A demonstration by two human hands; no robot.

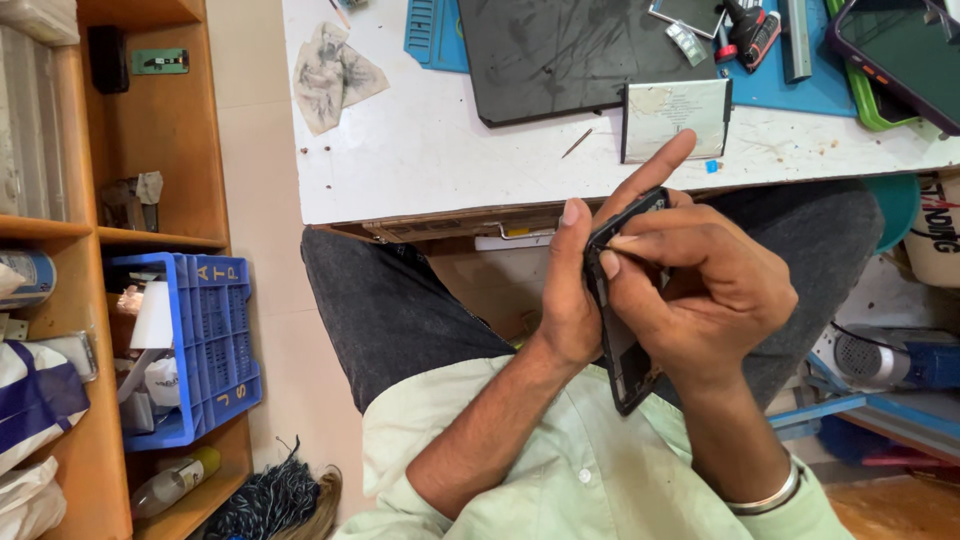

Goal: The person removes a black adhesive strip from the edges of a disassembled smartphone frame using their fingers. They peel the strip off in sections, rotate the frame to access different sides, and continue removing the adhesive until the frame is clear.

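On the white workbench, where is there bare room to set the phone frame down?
The white workbench is bare between the crumpled paper and the flat battery, below the dark mat. A thin pin lies there. The far right is crowded: blue mat, tools, a phone.

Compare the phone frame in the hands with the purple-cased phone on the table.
The phone frame is held edge-on over the lap between the left hand and right hand; the purple-cased phone lies flat at the table's far right corner. The frame is black and bare; the other wears a purple case. Both are slim, rectangular phone bodies.
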